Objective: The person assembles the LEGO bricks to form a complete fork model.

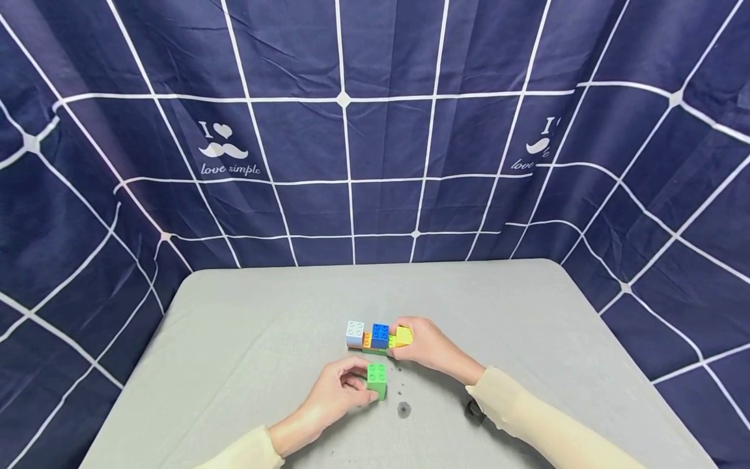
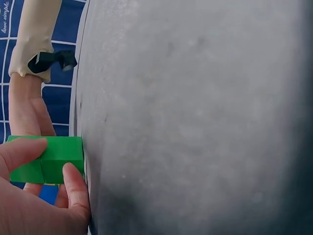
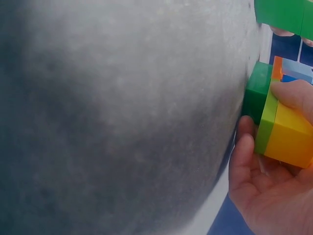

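Note:
My left hand [image 1: 325,397] pinches a stack of two green blocks [image 1: 377,379] between thumb and fingers; the seam between them shows in the left wrist view. Just beyond it lies a joined row of toy building blocks. A light blue block [image 1: 354,333] tops its left end, over an orange piece [image 1: 366,339], and a dark blue block [image 1: 380,335] rises from the middle. At the right end my right hand [image 1: 426,346] grips a yellow block [image 3: 292,133] and the lime piece [image 3: 266,126] under it. A dark green block [image 3: 257,90] forms the underside.
The grey table [image 1: 252,326] carries a dark round spot [image 1: 403,410] and a few small specks near the hands. A small black device [image 1: 474,412] is at the right sleeve. Behind and at both sides hangs a navy curtain [image 1: 387,143] with white lines.

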{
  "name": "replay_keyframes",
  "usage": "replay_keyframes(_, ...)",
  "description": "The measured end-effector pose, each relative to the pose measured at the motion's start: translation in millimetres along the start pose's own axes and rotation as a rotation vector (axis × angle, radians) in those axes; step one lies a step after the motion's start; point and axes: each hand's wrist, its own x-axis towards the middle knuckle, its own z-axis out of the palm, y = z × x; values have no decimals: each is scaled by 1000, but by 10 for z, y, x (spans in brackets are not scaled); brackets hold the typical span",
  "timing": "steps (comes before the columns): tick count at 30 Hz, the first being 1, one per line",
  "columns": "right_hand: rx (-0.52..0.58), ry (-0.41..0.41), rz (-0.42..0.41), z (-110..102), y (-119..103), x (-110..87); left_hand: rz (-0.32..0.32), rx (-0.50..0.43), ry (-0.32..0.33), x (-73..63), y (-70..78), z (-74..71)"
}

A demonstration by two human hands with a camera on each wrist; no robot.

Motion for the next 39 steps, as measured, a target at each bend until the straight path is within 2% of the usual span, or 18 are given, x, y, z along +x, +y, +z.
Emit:
replay_keyframes(7, 1, -6, -10, -13, 1, 8, 12, 4, 1, 12, -21, 6)
replay_keyframes(15, -5, -12, 2, -22, -6, 3, 41, 97, -7, -29, -62, 5)
replay_keyframes(18, -7, -5, 21, -3, -11, -14, 36, 115, 13, -52, -72, -40)
replay_keyframes(21, -1, 11, 38, 21, 0, -33, 19, 116, 67, -46, -65, -115)
replay_keyframes(25, 9, 41, 49, 38, 31, -51, 4, 90, 146, 27, -44, -236)
replay_keyframes(29, 11, 46, 41, 43, 65, -46, 1, 62, 182, 135, -33, -362)
replay_keyframes(34, 30, 42, 33, 52, 95, -40, 0, 61, 159, 273, -11, -451)
replay_keyframes(39, 57, 41, 32, 58, 103, -38, -1, 56, 121, 415, -7, -467)
